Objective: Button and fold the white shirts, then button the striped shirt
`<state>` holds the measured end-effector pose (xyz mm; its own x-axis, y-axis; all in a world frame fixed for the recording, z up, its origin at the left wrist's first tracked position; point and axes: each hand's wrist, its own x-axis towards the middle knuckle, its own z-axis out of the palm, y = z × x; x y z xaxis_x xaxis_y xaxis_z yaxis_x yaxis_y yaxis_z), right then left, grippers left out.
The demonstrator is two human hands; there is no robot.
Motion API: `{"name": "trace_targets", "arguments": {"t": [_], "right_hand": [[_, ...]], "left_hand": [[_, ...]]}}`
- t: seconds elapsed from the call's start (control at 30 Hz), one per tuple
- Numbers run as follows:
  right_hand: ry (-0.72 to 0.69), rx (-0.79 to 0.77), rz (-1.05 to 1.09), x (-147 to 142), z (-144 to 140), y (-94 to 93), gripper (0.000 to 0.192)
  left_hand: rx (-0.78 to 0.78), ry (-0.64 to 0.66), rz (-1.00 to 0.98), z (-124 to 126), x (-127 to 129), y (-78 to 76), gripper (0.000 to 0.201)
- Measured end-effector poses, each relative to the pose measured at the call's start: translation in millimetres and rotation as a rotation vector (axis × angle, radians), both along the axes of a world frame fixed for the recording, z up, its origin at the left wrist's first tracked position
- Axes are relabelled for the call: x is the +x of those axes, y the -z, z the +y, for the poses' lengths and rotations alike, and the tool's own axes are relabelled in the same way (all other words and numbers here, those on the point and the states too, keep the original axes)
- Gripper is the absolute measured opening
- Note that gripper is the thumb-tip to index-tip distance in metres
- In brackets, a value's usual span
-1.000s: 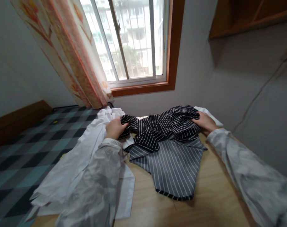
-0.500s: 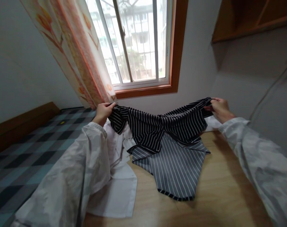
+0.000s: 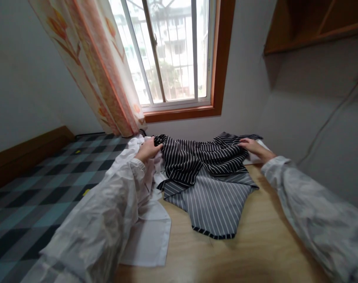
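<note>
A black shirt with white stripes [image 3: 181, 155] lies spread on the wooden table, its grey inner side [image 3: 215, 200] turned up toward me and tapering to a dark-edged end. At its far left corner my left hand [image 3: 149, 150] is closed on the bunched striped cloth. My right hand [image 3: 254, 148] bends over the far right part of the shirt, fingertips and thumb pinching a fold. White cloth [image 3: 152, 239] lies beside and partly under the shirt on the left. More white cloth shows beneath my right wrist.
The wooden table top [image 3: 196, 259] extends toward me. To the left is a bed with a checked cover [image 3: 61, 188] and a wooden headboard [image 3: 28, 153]. A window [image 3: 173, 55] with a flowered curtain [image 3: 99, 74] is behind; a wooden shelf [image 3: 314, 31] hangs at upper right.
Both hands have come down and closer together. The shirt's far edge, held up and stretched between them before, now lies lower on the table with loose folds.
</note>
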<state>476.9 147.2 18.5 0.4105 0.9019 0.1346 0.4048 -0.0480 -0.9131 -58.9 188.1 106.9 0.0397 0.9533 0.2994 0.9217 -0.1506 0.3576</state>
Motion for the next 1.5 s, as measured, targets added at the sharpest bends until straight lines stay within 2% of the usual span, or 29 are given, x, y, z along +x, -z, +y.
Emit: {"name": "trace_targets", "arguments": {"t": [0.1, 0.17, 0.23, 0.33, 0.4, 0.47, 0.53, 0.67, 0.73, 0.8, 0.9, 1.03, 1.23, 1.33, 1.5], "right_hand": [[-0.053, 0.063, -0.292, -19, -12, 4.2, 0.023], [-0.060, 0.199, -0.508, -37, -27, 1.1, 0.030], [-0.121, 0.313, -0.600, -60, -50, -4.6, 0.031], [-0.457, 0.261, -0.674, -93, -92, -9.6, 0.027], [-0.614, 0.251, -0.802, -111, -117, -6.4, 0.026], [-0.670, 0.252, -0.871, -123, -134, 1.2, 0.027], [-0.635, 0.242, -0.864, -132, -141, 9.1, 0.028], [-0.474, 0.195, -0.824, -151, -130, 15.1, 0.030], [-0.449, 0.191, -0.862, -163, -121, 15.6, 0.027], [-0.468, 0.200, -0.891, -176, -115, 18.4, 0.016], [-0.454, 0.227, -0.803, -187, -109, 28.1, 0.011], [-0.366, 0.243, -0.509, -188, -102, 36.8, 0.011], [-0.409, 0.225, -0.155, -185, -80, 23.7, 0.012], [-0.414, 0.245, -0.071, -193, -78, 24.2, 0.016], [-0.407, 0.339, 0.014, -209, -88, 41.8, 0.023]], "left_hand": [[0.159, -0.063, 0.285, -29, 19, -4.5, 0.069], [0.276, -0.009, 0.351, -52, 35, -5.4, 0.056], [0.294, 0.158, 0.369, -77, 52, 0.7, 0.045], [0.094, 0.536, 0.388, -109, 75, 25.0, 0.042], [-0.009, 0.651, 0.385, -125, 87, 45.7, 0.046], [-0.032, 0.636, 0.345, -134, 97, 63.5, 0.050], [-0.046, 0.541, 0.271, -136, 107, 75.3, 0.051], [-0.078, 0.300, 0.188, -131, 128, 85.8, 0.041], [-0.072, 0.262, 0.181, -129, 136, 89.9, 0.034], [-0.060, 0.282, 0.151, -128, 139, 94.9, 0.028], [-0.038, 0.316, 0.099, -127, 139, 102.0, 0.024], [-0.004, 0.357, 0.032, -126, 137, 106.8, 0.018], [0.092, 0.463, -0.161, -123, 135, 108.7, 0.014], [0.117, 0.479, -0.304, -120, 133, 108.8, 0.013], [0.103, 0.515, -0.461, -114, 130, 111.1, 0.013]]}}
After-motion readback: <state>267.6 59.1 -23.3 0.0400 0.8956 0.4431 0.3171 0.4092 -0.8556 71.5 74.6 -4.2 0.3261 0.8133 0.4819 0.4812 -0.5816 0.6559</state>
